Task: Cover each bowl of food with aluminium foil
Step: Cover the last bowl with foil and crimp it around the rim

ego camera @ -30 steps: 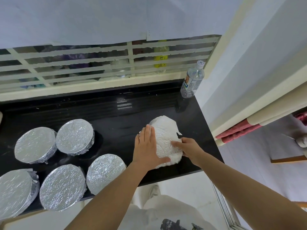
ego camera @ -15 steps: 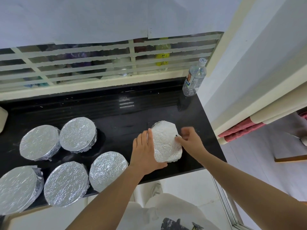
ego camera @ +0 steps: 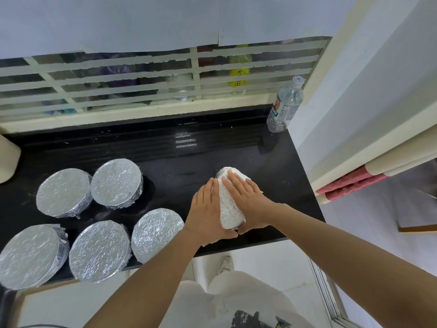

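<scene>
A foil-covered bowl (ego camera: 230,209) sits on the right part of the black counter (ego camera: 165,166), near its front edge. My left hand (ego camera: 207,214) lies flat against the bowl's left side with straight fingers. My right hand (ego camera: 248,201) presses flat on the foil from the right, fingers straight and together. Only a strip of foil shows between the two hands; the bowl's rim is hidden. Several other foil-covered bowls stand to the left, among them one (ego camera: 157,233) closest to my left hand and one (ego camera: 117,183) further back.
A clear plastic water bottle (ego camera: 285,107) stands at the back right corner of the counter. A barred window (ego camera: 142,79) runs along the back. A white wall (ego camera: 354,79) bounds the right side. A pale object (ego camera: 8,159) pokes in at the left edge.
My right hand moved from the bowl's right edge onto its top and now lies flat. My left hand slid to the left side. The two hands now close in on the foil from both sides.
</scene>
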